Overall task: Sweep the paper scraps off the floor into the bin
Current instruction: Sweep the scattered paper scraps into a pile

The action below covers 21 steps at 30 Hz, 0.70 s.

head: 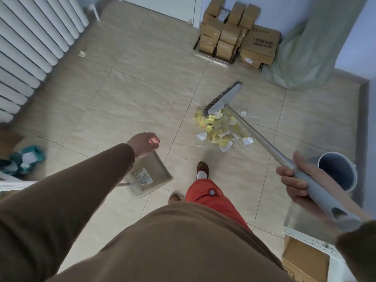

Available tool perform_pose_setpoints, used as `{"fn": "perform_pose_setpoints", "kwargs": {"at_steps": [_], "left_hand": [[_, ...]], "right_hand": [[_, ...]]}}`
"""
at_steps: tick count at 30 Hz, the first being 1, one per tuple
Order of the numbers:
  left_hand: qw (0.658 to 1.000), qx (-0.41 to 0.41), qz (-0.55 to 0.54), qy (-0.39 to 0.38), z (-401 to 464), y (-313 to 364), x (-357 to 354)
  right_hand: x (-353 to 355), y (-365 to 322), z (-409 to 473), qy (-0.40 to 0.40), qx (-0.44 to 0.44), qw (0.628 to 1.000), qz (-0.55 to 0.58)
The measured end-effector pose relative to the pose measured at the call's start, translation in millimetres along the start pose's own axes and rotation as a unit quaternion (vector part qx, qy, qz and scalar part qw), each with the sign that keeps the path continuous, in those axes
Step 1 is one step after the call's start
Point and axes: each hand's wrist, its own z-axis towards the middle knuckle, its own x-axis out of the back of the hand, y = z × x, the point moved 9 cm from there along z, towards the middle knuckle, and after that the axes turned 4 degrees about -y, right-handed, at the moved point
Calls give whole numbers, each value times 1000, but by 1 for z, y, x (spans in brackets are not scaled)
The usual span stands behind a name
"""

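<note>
Paper scraps (220,130), yellow and white, piled on floor tile (126,106) just beside broom head (223,98), under its handle. Right hand (295,180) grips broom handle, fingers (293,187) wrapped around grey grip. Left hand (144,146) above dustpan (147,176), fingers curled, apparently on dustpan's upright handle; grip itself hidden, cannot tell for sure. Dustpan flat on floor, well apart from pile. Grey bin (338,173) at right wall, just behind right hand. Cardboard boxes (236,35) stacked in far corner.

yellow and white paper scraps (220,130), grey broom (225,98), beige floor (132,102)
</note>
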Motion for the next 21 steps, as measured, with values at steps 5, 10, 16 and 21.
{"fn": "perform_pose_setpoints", "kwargs": {"at_steps": [5,10,16,21], "left_hand": [[999,15,-16,24,-22,-10,4],[998,44,-8,36,-50,-27,5],[997,37,6,62,-89,-40,23],[996,0,34,85,-121,-55,54]], "right_hand": [[-16,13,17,4,3,1000,-25],[-7,59,32,60,-73,995,15],[-20,93,40,105,-85,991,4],[-57,135,54,148,-70,986,-32]]}}
